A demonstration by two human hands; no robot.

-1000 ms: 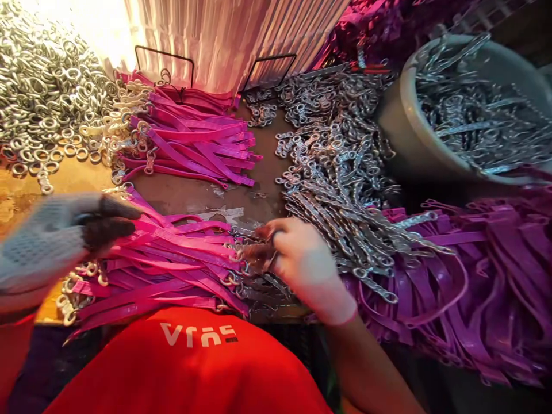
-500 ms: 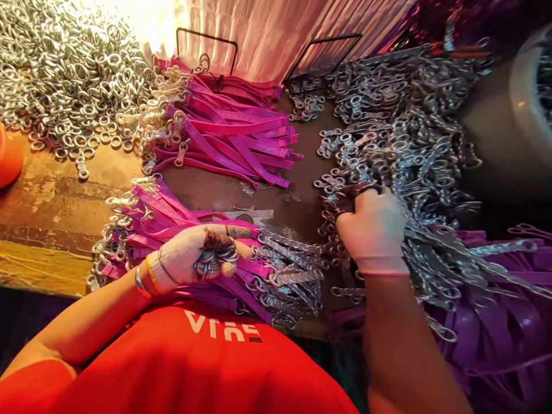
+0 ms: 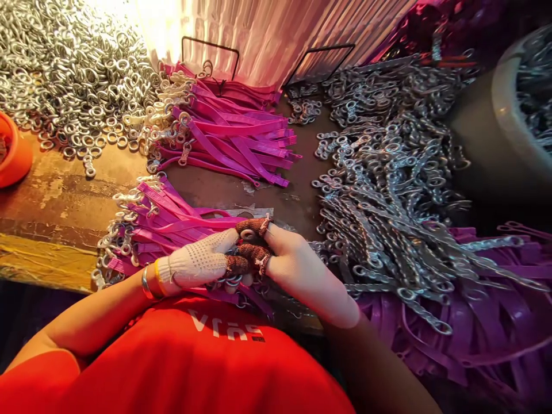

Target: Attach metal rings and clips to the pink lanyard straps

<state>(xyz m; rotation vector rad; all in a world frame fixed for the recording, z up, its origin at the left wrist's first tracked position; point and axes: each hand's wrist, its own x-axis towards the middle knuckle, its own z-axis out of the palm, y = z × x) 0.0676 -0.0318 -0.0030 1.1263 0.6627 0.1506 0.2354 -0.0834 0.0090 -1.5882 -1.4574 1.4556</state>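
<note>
My left hand [image 3: 202,259], in a white dotted glove with dark fingertip covers, is curled round several metal rings [image 3: 233,280]. Against its fingertips, my right hand [image 3: 297,261], also gloved and with dark covers on thumb and finger, is closed in a pinch. A ring-shaped metal end [image 3: 247,234] shows between the fingers; the rest of that piece is hidden. Under both hands lies a bundle of pink straps [image 3: 172,221] with metal links at their left ends. Its right-hand end is mostly covered by my right hand.
Another pink strap bundle [image 3: 241,129] lies behind. Loose rings [image 3: 86,75] are heaped at the back left, by an orange cup [image 3: 15,152]. Twisted metal pieces [image 3: 388,190] are piled right, near a bucket [image 3: 502,109] and purple straps [image 3: 487,310]. Wire frames [image 3: 211,43] stand behind.
My right hand has come left from the pile of metal pieces to meet my left hand. My left fingers, stretched out before, have bent in around the rings.
</note>
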